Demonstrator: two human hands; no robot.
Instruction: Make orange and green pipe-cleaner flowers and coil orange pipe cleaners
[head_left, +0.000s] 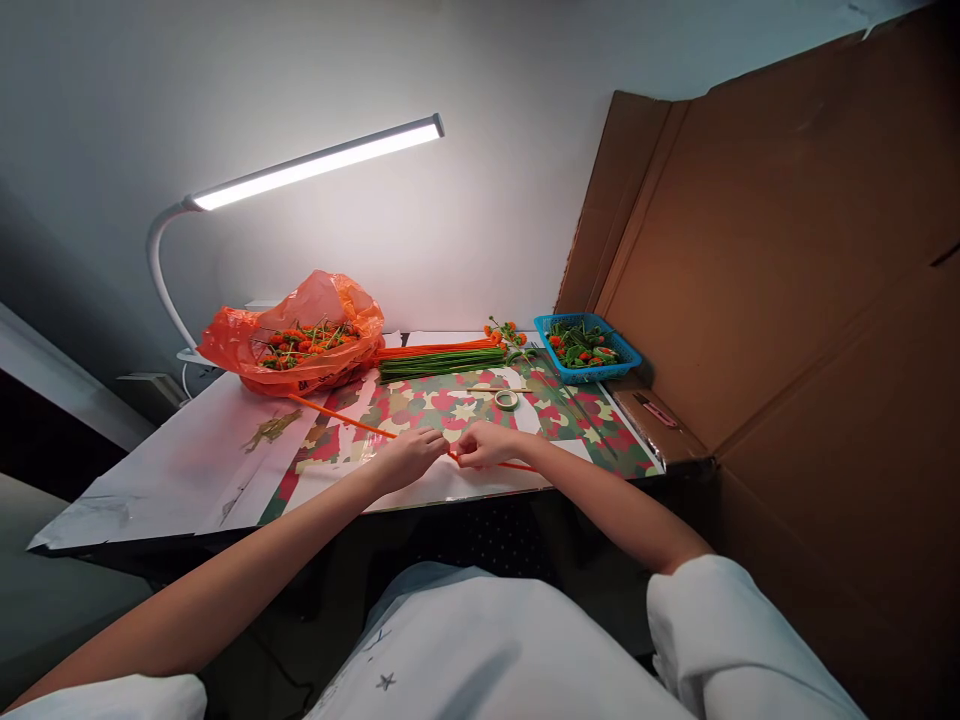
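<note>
Near the table's front edge, my left hand is closed on a long orange pipe cleaner, which runs out to the upper left. Close beside it my right hand pinches the same orange strip, and an orange end shows to the right below the wrist. A small bit of orange is visible between the two hands. Behind them lie a roll of tape and a thin stick. Farther back are a bundle of green stems and orange stems side by side.
An orange plastic bag with orange flower pieces stands at the back left, under a lit lamp. A blue basket of green and orange pieces sits at the back right, beside large cardboard. Orange flowers lie behind the stems.
</note>
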